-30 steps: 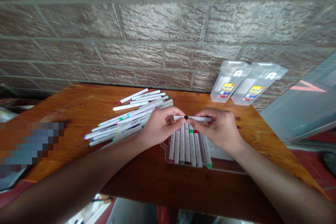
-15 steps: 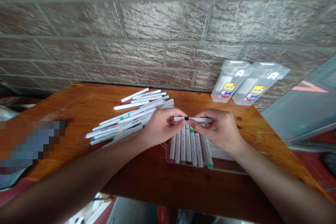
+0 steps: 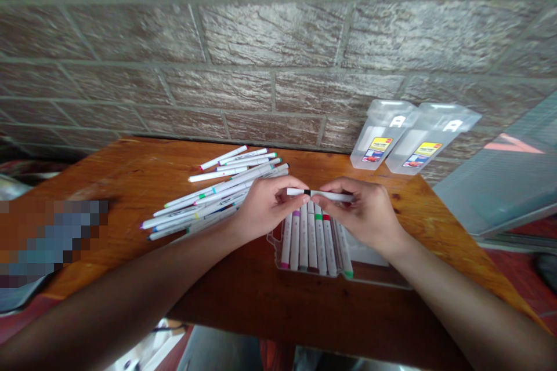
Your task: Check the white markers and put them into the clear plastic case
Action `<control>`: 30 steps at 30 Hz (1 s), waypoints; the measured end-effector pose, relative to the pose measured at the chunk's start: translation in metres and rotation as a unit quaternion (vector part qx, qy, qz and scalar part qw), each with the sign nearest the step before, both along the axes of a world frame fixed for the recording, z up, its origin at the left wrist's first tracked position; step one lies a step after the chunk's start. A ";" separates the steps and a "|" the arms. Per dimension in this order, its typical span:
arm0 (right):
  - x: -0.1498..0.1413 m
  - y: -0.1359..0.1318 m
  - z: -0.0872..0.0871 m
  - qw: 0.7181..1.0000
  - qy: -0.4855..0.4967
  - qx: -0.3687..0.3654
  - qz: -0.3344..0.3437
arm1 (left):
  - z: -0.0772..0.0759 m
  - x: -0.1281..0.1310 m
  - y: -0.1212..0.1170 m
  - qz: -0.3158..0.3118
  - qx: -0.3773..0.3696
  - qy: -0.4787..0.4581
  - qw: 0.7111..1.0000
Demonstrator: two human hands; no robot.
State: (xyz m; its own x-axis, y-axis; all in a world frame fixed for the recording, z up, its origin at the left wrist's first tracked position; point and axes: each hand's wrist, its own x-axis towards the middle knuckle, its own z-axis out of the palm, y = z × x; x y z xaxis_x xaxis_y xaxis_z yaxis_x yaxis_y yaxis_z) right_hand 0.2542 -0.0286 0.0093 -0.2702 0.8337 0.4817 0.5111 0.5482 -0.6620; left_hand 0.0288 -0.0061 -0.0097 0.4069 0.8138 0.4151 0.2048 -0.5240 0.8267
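A white marker (image 3: 333, 196) with a black band near its middle lies level between my two hands. My left hand (image 3: 266, 208) pinches its left end between thumb and fingers. The other end is gripped by my right hand (image 3: 368, 208). Below the hands, a clear plastic tray (image 3: 278, 261) holds a row of white markers (image 3: 312, 243) side by side, some with purple, green or red bands; their upper ends are partly hidden by my hands. Left of my left hand, a loose pile of white markers (image 3: 217, 197) with coloured ends is spread on the table.
Two clear plastic cases (image 3: 365, 151) with yellow and blue labels stand at the back right of the wooden table (image 3: 108, 179). A textured brick wall (image 3: 243, 35) rises behind the table. A blurred-out dark object (image 3: 56, 243) is at the left edge.
Both hands have shifted very slightly, and the marker between them sits a touch higher. The fingertips have drawn back a little from its black band.
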 end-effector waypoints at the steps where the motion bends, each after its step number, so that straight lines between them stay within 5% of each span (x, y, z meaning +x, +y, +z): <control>1: 0.000 0.000 0.000 1.000 0.003 -0.003 0.000 | 0.000 0.000 0.000 -0.002 -0.001 -0.009 1.000; 30: 0.000 0.001 0.002 0.994 0.097 -0.035 0.033 | 0.006 0.001 0.000 0.014 0.052 -0.014 0.998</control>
State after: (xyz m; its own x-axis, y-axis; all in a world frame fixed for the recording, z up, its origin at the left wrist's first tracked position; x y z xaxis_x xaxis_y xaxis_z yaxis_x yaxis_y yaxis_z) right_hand 0.2537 -0.0272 0.0109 -0.2325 0.8510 0.4709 0.3343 0.5246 -0.7830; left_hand 0.0298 -0.0064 -0.0039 0.3728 0.7758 0.5091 0.1982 -0.6026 0.7731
